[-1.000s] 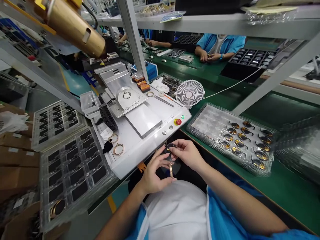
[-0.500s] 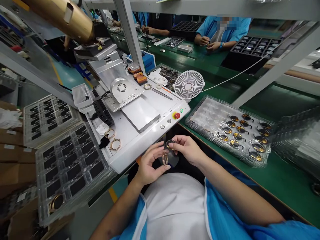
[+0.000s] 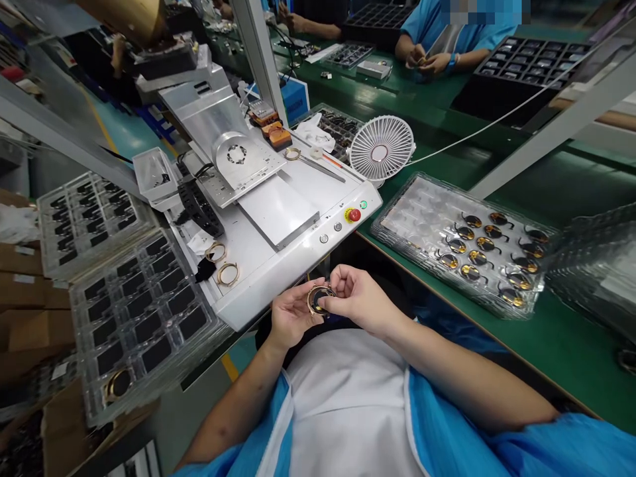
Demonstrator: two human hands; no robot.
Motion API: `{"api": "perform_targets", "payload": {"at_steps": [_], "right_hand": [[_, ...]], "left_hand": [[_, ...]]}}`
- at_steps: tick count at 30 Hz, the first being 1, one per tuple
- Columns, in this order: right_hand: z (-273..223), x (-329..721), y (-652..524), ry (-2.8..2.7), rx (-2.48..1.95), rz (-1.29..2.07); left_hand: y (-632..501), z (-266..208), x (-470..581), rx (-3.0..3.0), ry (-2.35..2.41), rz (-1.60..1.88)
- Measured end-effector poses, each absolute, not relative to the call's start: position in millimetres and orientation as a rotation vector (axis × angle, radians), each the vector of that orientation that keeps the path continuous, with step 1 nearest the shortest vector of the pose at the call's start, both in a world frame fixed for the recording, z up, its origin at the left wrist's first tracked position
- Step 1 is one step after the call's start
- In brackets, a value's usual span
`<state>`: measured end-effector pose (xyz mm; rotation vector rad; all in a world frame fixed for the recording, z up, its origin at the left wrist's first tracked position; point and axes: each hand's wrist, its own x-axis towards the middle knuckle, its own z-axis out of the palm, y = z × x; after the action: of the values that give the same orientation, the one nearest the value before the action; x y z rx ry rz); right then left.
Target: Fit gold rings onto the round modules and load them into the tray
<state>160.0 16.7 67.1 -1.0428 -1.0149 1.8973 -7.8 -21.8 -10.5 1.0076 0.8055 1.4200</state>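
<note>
My left hand (image 3: 289,317) holds a gold round watch case (image 3: 311,306) by its edge in front of my belly, its fingers closed round it. A round black watch screen with gold patches (image 3: 319,292) sits within the ring; whether it is fully seated I cannot tell. My right hand (image 3: 366,299) is closed at the right side of it, the thumb on the screen and the other fingers curled, partly hiding the rim. Two more gold watch rings (image 3: 228,273) lie on the left of the white machine base.
The white machine (image 3: 278,218) with a red button (image 3: 354,215) stands ahead. A clear tray of round screens (image 3: 472,242) lies right, behind it a white fan (image 3: 381,149). Left, a clear tray (image 3: 144,331) holds black pads and one gold watch (image 3: 118,383). A co-worker (image 3: 417,33) sits opposite.
Both hands have come together. The gold case and the screen, apart and tilted before, now lie one in the other, facing up. The view has shifted slightly.
</note>
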Motion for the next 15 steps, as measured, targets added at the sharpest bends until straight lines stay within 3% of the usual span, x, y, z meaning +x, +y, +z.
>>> {"api": "perform_targets", "payload": {"at_steps": [15], "right_hand": [[69.2, 154.7, 14.6, -1.065, -1.043, 1.875]], "left_hand": [[-22.5, -10.9, -7.7, 1.065, 0.804, 1.496]]}}
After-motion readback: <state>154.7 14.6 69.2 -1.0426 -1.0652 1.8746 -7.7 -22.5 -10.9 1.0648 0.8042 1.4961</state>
